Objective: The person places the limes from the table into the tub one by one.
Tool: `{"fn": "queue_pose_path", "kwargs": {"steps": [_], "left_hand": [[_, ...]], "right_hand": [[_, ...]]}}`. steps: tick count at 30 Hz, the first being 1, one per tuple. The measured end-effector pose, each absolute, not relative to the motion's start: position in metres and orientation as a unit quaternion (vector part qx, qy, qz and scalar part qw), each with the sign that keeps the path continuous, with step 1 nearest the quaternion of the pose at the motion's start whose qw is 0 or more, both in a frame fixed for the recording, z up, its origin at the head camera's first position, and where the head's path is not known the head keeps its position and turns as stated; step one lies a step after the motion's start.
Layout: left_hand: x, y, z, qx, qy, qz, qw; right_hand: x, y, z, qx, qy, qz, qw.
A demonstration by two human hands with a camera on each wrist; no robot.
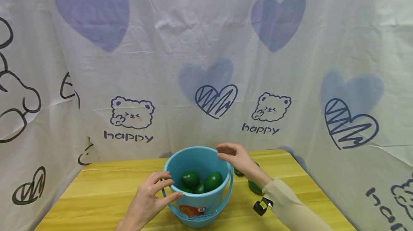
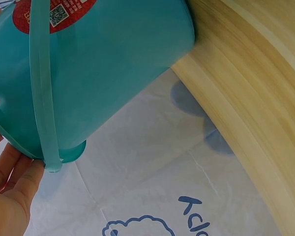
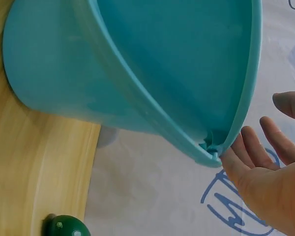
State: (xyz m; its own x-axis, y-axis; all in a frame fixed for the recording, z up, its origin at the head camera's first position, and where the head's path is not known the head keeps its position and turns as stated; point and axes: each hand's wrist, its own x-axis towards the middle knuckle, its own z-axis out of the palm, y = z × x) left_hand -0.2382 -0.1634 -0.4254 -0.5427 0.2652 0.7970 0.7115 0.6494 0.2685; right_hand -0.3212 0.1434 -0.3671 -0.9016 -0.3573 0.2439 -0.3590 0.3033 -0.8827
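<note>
A light blue plastic bucket (image 1: 206, 202) stands upright on the table, its handle hanging down in front below a red label. Inside lie several glossy dark green, egg-shaped things (image 1: 190, 179) that look like avocados. My left hand (image 1: 146, 197) is at the bucket's left rim; in the left wrist view its fingertips (image 2: 32, 174) touch the rim beside the handle joint. At the right rim, my right hand (image 1: 237, 157) has its fingers loosely spread, and in the right wrist view it touches the rim near the handle joint. Neither hand grips the bucket.
Beneath the bucket is a yellow wood-grain table (image 1: 122, 177). To the right of the bucket, partly behind my right forearm, lie more dark green things (image 1: 255, 187). A white curtain (image 1: 180, 44) with hearts and bears hangs behind and around the table.
</note>
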Motion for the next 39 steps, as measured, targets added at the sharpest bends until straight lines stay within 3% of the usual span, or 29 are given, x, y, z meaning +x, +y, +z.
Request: {"fn": "queue_pose_path", "kwargs": {"steps": [23, 39], "left_hand": [[-0.238, -0.164, -0.427, -0.295, -0.826, -0.292, 0.382], [-0.237, -0.163, -0.426, -0.293, -0.827, -0.294, 0.379]], "right_hand": [[-0.323, 0.176, -0.386, 0.148, -0.812, 0.564, 0.032], [-0.327, 0.208, -0.409, 0.035, -0.824, 0.563, 0.053]]}}
